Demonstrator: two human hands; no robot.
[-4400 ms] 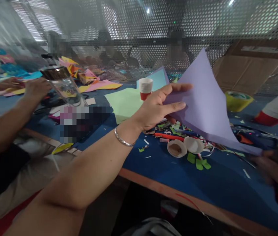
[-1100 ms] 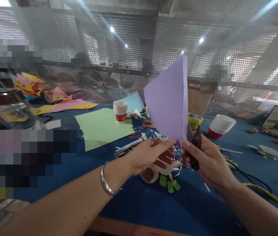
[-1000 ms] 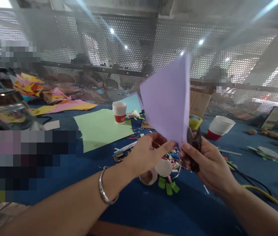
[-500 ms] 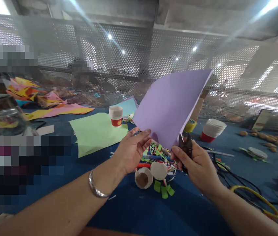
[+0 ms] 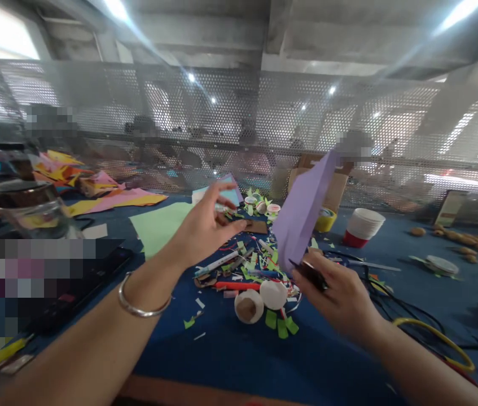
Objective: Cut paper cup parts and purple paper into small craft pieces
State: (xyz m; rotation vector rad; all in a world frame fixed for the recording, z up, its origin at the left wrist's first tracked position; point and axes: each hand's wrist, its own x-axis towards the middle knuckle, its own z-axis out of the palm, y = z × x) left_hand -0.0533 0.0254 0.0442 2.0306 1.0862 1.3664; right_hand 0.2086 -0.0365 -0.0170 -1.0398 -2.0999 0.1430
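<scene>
My right hand is closed around a pair of dark scissors, their shape partly hidden by the fingers. It also pinches the lower corner of a sheet of purple paper, which stands up tilted and is seen nearly edge-on. My left hand, with a silver bangle at the wrist, is raised to the left of the paper. Its fingers are apart and hold nothing. Beneath the hands lie paper scraps, a red pen and two small white paper cups on their sides.
Light green paper lies to the left, with a glass jar beyond it. Stacked paper cups, yellow tape and cables are at the right. A perforated screen stands behind the blue table.
My left hand has moved left and up, away from the purple paper. The paper has turned from broad face to nearly edge-on. Its stack of cups on the green paper is now hidden behind my left hand.
</scene>
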